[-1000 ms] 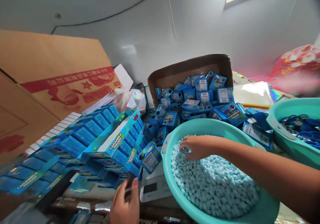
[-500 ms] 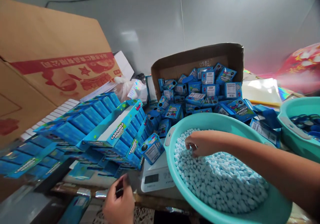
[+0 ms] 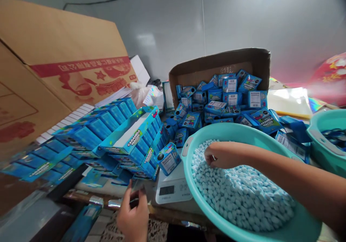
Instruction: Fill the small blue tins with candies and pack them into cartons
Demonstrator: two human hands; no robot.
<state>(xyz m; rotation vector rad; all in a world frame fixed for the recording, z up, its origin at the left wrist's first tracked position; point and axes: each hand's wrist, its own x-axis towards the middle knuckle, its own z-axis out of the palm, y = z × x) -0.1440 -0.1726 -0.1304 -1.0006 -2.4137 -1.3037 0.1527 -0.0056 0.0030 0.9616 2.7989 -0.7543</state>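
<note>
**Candy packing bench, seen from above the hands**

Plain grey wall [image 3: 229, 18] at the back, cluttered bench in front of it. The landmark here is the round teal plastic basin [image 3: 238, 128] at lower right.

Far left of the basin leans a huge brown cardboard carton with red print [image 3: 54, 65]. Just left of the basin are stacked blue cardboard display trays [image 3: 129, 141], and right behind it an open brown cardboard box [image 3: 216, 63] spills small blue cartons. A second teal plastic basin [image 3: 324, 141] sits to its right. A white digital scale [image 3: 173, 188] is tucked against the basin's left rim, with one small blue candy carton [image 3: 168, 158] on top.

The right hand [image 3: 220, 155] is inside the basin, fingers bunched and curled down, tips in the pale blue oval candies [image 3: 243, 198]. Can't tell if it grips any. The left hand [image 3: 133, 218] is below and left of the basin, by the scale, thumb and fingers pinching a small dark object [image 3: 136, 193] that's too blurry to make out.
</note>
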